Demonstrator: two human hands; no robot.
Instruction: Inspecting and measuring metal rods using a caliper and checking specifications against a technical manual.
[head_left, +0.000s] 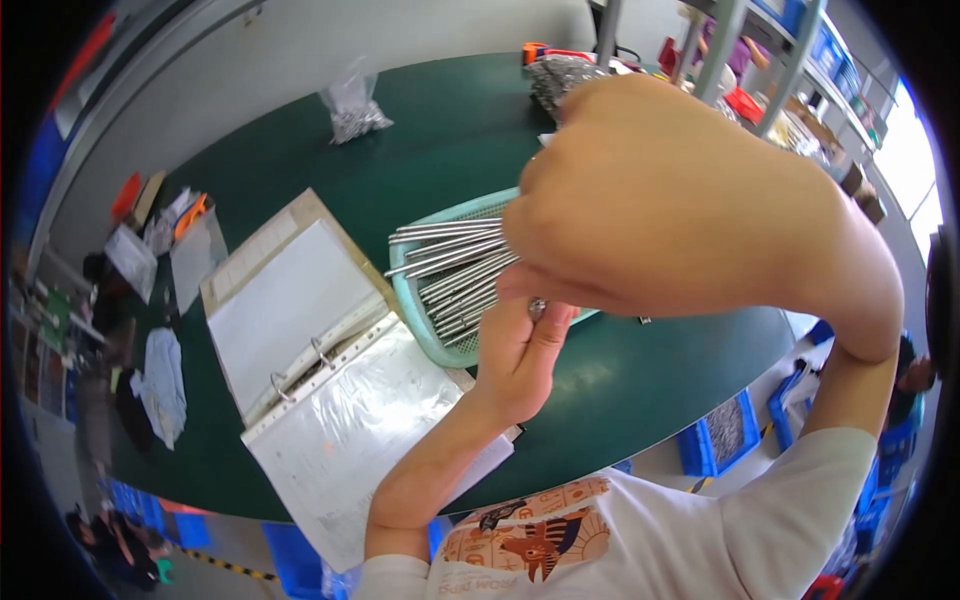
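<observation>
My left hand (522, 355) is closed round a small shiny metal part (538, 308), whose tip shows between thumb and forefinger. Most of that part is hidden in the fist, so its kind cannot be made out. My right hand (610, 200) is raised close above the left one, fingers curled inward and thumb side down near the metal tip. Whatever it may hold is hidden behind the hand. Just behind both hands, a mint-green plastic basket (408, 300) contains several thin metal rods (455, 262), some sticking out over its left rim.
An open ring binder (300, 290) lies left of the basket on the green table (250, 155). Farther back are a clear bag of small metal parts (355, 118) and a dark heap of metal pieces (560, 80). Blue bins (722, 435) stand on the floor at right.
</observation>
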